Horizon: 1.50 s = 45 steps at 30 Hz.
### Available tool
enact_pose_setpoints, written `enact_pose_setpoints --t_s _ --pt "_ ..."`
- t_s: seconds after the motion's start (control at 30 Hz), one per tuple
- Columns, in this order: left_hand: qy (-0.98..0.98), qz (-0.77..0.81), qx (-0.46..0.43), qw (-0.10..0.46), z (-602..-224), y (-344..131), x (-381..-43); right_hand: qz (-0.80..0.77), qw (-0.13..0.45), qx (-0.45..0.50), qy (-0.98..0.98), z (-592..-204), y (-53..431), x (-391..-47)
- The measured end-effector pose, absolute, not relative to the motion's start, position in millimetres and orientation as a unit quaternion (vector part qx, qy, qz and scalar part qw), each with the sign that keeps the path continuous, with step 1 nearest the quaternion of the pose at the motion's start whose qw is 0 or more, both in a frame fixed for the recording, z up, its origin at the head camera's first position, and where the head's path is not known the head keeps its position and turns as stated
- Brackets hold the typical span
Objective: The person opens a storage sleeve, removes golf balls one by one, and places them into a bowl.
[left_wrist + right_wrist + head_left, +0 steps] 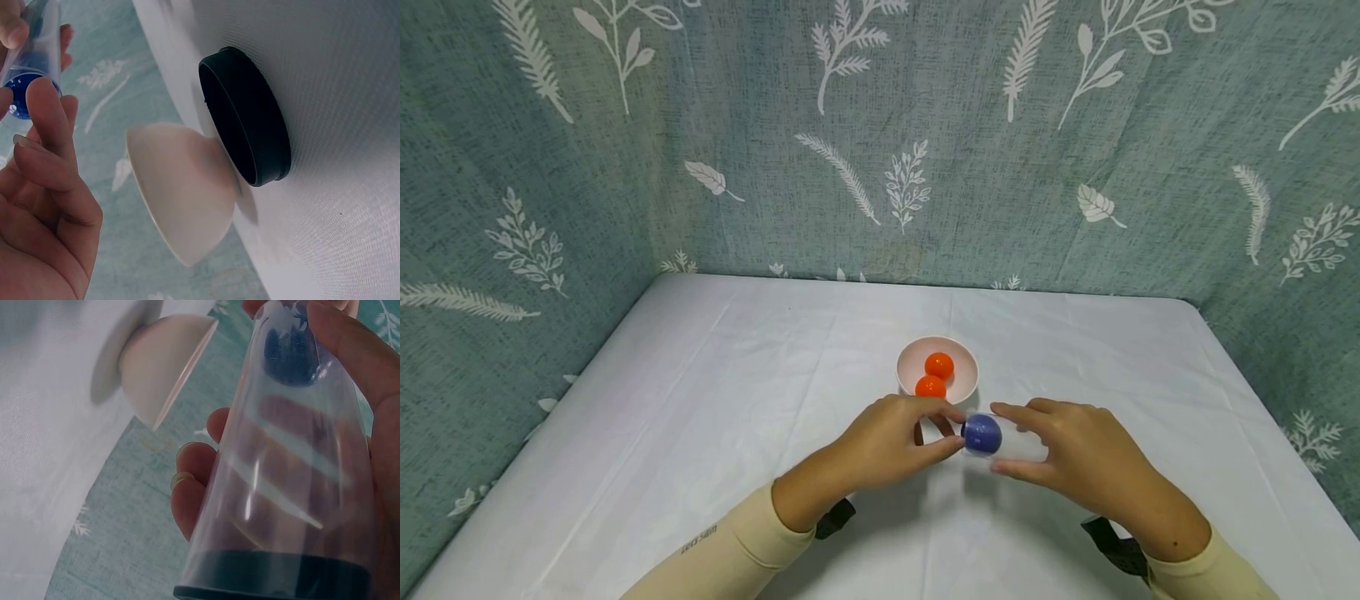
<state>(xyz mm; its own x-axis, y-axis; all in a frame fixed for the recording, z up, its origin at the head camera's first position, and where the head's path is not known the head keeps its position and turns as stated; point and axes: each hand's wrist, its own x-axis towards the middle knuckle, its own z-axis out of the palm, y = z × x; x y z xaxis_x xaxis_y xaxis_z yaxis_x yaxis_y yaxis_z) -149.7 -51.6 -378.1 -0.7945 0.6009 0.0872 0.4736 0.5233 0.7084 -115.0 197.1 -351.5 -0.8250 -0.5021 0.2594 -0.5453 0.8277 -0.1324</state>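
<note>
My right hand (1078, 446) grips a clear plastic tube (281, 469) by its sides, fingers on one side and thumb on the other. A dark green band (275, 575) rings the tube's wide end. At the other end sits a shiny blue ball (982, 434), seen through the clear wall. My left hand (891, 437) pinches the ball at that end between thumb and forefinger, its other fingers curled. The tube lies nearly level above the table. How deep the ball sits inside cannot be told.
Just beyond the hands, a pale pink bowl (910, 354) holds two orange balls (939, 366). A dark round lid (265, 119) lies beside the bowl on the white-covered table (760, 358). A green leaf-patterned cloth (737, 150) hangs behind.
</note>
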Motion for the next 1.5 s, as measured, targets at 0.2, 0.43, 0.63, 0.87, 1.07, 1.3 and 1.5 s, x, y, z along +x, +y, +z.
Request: enact_pose_setpoints --t_s 0.2,0.43,0.63,0.87,1.07,1.3,1.5 --pt "0.869 0.378 0.307 0.081 -379.0 -51.8 -149.2 0.101 0.111 0.273 -0.950 -351.2 198.7 -114.7" --pt "0.871 0.380 0.300 0.082 -379.5 -51.6 -149.3 0.093 0.106 0.266 -0.954 -351.0 199.0 -114.7" --pt "0.871 0.381 0.297 0.088 -379.9 -51.3 -149.4 0.094 0.108 0.262 -0.954 -351.1 199.5 -114.3" --pt "0.868 0.378 0.306 0.103 -379.4 -51.8 -149.8 0.102 0.114 0.268 -0.951 -351.0 200.2 -114.7" --pt "0.859 0.389 0.310 0.119 -378.7 -52.6 -150.8 0.101 0.108 0.267 -0.952 -348.5 200.0 -115.4" --pt "0.852 0.398 0.321 0.115 -379.3 -53.2 -153.0 0.101 0.105 0.265 -0.953 -346.5 199.6 -115.5" --pt "0.848 0.405 0.319 0.122 -378.8 -54.1 -153.7 0.100 0.105 0.265 -0.953 -345.8 199.8 -115.1"
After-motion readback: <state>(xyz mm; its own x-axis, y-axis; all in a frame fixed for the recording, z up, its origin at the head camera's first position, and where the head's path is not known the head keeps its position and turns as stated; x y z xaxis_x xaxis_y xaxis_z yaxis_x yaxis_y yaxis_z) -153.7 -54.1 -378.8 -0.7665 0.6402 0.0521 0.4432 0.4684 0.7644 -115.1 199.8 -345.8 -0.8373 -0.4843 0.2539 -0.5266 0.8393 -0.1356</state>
